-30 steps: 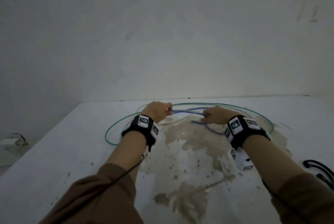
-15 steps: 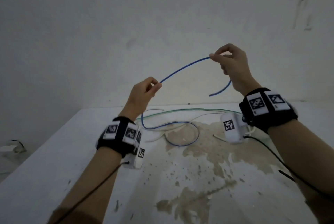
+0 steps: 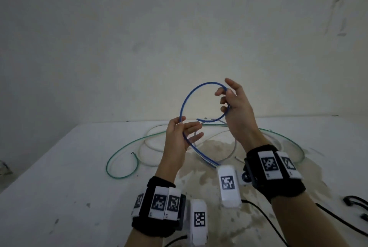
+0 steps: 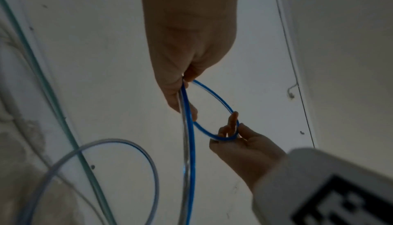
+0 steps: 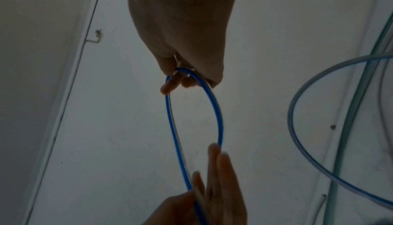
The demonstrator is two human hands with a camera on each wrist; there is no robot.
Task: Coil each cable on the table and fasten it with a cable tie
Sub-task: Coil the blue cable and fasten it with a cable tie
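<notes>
Blue thin plastic-sheathed cable point(image 3: 184, 103), looped above the white worktop point(image 3: 59, 177), was pinched by both hands' fingers point(image 3: 223, 100); loosening either pinch would likely spring it open

Head view down — wrist views close

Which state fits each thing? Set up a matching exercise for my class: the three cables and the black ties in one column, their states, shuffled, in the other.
Things:
1. blue cable
2. green cable
3. white cable
4. black ties

States:
A. lying at the table's right edge
B. bent into a loop between both hands
C. widest curve lying on the table
D. pale loops lying inside the widest curve

Pairs: 1-B, 2-C, 3-D, 4-A
</notes>
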